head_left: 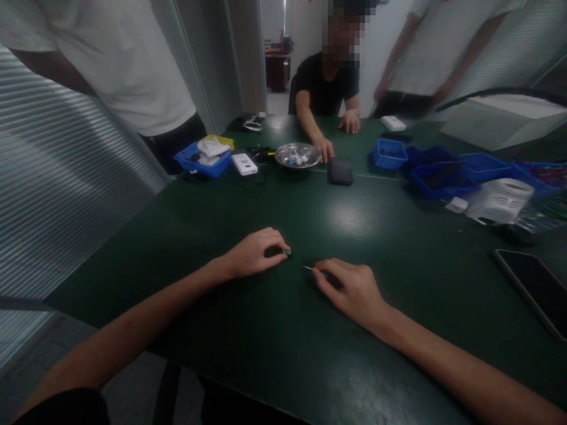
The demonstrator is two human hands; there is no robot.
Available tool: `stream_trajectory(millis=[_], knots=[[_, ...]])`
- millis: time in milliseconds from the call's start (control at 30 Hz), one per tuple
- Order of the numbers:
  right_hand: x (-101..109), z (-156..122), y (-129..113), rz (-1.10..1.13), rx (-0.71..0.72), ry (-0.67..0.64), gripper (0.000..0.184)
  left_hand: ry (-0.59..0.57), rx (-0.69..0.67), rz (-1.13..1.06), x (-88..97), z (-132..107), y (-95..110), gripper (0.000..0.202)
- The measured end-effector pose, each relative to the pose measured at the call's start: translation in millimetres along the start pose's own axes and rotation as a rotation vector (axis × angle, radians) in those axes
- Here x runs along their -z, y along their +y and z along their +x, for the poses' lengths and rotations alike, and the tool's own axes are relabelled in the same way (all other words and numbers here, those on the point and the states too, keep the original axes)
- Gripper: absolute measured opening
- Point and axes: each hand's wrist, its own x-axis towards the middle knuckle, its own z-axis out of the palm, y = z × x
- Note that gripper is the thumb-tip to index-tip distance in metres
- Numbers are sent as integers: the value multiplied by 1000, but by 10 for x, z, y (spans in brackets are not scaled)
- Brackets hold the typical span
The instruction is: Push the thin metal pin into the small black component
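My left hand [257, 252] is over the middle of the green table, thumb and fingers pinched together. Between those fingertips is a small green piece [287, 252], possibly a bit of circuit board, too small to make out fully. To its right, my right hand [348, 286] rests low on the tabletop with its fingers closed. A thin, bright metal tip [307, 268] sticks out from the right fingertips towards the left; the rest of that tool is hidden in the hand. The tip and the green piece are a short gap apart.
A metal dish [297, 156] with small parts, a white power bank [244, 164] and a blue basket [208, 158] lie farther back. Blue bins [443, 180] and a phone [535, 289] are on the right. A seated person [330, 82] reaches near the dish; two others stand.
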Motion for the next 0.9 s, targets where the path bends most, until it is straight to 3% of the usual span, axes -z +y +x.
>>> stream_trajectory(millis=[133,533,900], knots=[[-24,9,5,-7,10,16,27,-51,-74,-70,-200,27,211,18],[-46,30,-8,-58,-45,-28,26,-56,-59,-71,-180,-8,148,15],[-57,54,-62,-16,87,-23,27,-105,-113,-50,-212,12,166,19]])
